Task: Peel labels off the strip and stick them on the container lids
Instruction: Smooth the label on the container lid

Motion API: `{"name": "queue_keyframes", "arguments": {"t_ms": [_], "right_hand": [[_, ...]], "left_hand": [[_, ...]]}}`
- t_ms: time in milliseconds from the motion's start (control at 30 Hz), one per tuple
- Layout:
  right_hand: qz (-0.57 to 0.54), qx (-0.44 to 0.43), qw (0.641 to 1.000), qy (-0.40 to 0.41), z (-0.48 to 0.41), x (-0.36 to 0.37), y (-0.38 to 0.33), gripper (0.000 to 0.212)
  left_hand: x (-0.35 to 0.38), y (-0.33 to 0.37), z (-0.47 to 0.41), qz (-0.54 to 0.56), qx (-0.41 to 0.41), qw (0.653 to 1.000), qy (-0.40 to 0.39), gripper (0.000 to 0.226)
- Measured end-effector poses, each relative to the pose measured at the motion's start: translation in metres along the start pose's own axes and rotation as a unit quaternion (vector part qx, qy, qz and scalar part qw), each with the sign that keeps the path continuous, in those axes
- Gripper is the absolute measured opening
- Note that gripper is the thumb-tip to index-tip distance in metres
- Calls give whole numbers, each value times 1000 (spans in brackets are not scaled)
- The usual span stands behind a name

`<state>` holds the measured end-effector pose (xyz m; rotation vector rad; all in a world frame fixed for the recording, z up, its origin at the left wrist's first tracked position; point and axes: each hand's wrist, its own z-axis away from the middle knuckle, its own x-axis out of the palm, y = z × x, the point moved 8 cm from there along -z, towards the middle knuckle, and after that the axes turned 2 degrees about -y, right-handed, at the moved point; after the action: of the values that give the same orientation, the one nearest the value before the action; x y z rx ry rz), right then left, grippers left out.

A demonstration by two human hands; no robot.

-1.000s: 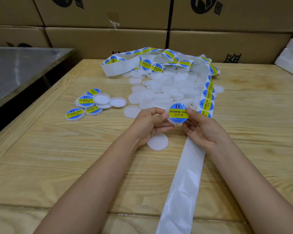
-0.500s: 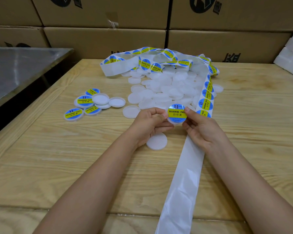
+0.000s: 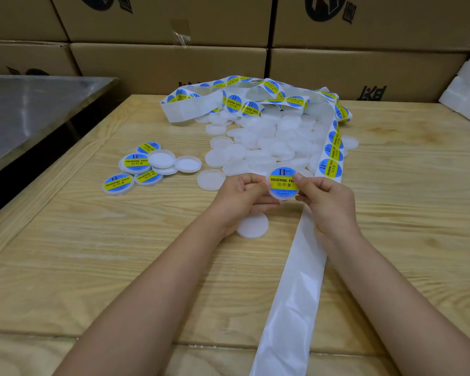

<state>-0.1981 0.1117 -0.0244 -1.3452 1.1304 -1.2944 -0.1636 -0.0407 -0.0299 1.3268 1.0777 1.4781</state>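
Note:
Both hands hold one white lid (image 3: 282, 197) a little above the table, with a round blue-and-yellow "soldering paste" label (image 3: 282, 180) on its face. My left hand (image 3: 242, 196) grips its left edge and my right hand (image 3: 326, 202) pinches its right edge. The white label strip (image 3: 296, 294) runs from under my right hand toward me, bare of labels there. Beyond my right hand it carries labels (image 3: 329, 166) and loops over a pile of plain white lids (image 3: 269, 142). One plain lid (image 3: 253, 226) lies under my left hand.
Several labelled lids (image 3: 135, 162) and a few plain ones (image 3: 187, 164) lie grouped at the left on the wooden table (image 3: 92, 253). Cardboard boxes (image 3: 174, 63) line the back. A steel table (image 3: 25, 109) stands at left, white foam (image 3: 467, 90) at far right.
The labelled lid stays between both hands at nearly the same spot. My right fingers have shifted slightly along its right edge.

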Motion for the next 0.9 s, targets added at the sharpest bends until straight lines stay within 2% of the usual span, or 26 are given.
{"name": "queue_keyframes", "arguments": {"t_ms": [200, 367, 533, 633, 667, 767, 900], "right_hand": [[139, -145, 979, 46, 9, 0, -22, 12], [163, -215, 961, 62, 15, 3, -31, 13], [145, -221, 962, 72, 18, 3, -31, 14], [91, -190, 975, 66, 15, 1, -27, 44], [82, -179, 979, 61, 13, 1, -26, 42], [79, -156, 983, 58, 9, 1, -21, 7], [51, -126, 987, 82, 5, -5, -14, 16]], "left_hand": [[3, -1, -1, 31, -1, 999, -11, 7], [5, -1, -2, 56, -2, 998, -21, 7], [7, 0, -3, 64, 6, 998, -24, 6], [6, 0, -3, 60, 11, 998, -24, 5], [6, 0, -3, 60, 11, 998, -23, 5], [7, 0, -2, 50, 18, 998, -23, 3], [12, 1, 1, 5, 39, 999, -25, 5]]}}
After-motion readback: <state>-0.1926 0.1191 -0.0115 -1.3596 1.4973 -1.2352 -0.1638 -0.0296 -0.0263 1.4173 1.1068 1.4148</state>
